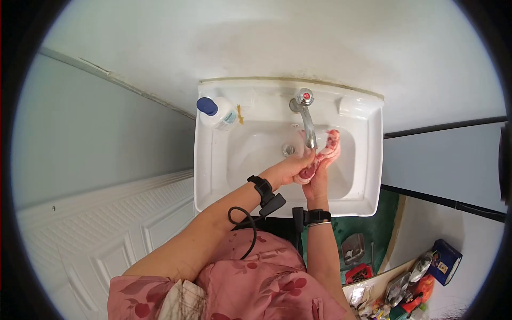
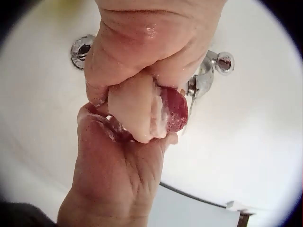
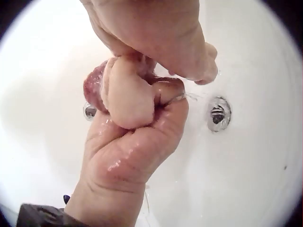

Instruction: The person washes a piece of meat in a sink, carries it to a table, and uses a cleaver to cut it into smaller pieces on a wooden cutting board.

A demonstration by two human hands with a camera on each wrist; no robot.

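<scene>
Both hands hold a long strip of raw pork belly [image 1: 330, 151] under the tap [image 1: 308, 122], over the basin of a white sink [image 1: 209, 181]. My left hand [image 1: 290, 169] grips its near end from the left, and my right hand [image 1: 317, 188] holds it from below. The far end bends upward beyond the fingers. Pale skin and a band of red flesh show on the pork in the left wrist view [image 2: 132, 106]. The skin of the left hand [image 3: 132, 151] glistens wet in the right wrist view, with a little water beside its fingers. Some fingertips are hidden behind the meat.
A white bottle with a blue cap [image 1: 221, 114] stands at the sink's back left corner. The drain [image 1: 288, 149] lies left of the tap's spout. At lower right are a clear container [image 1: 353, 249], a red tray [image 1: 359, 273] and a cluttered shelf [image 1: 368, 290].
</scene>
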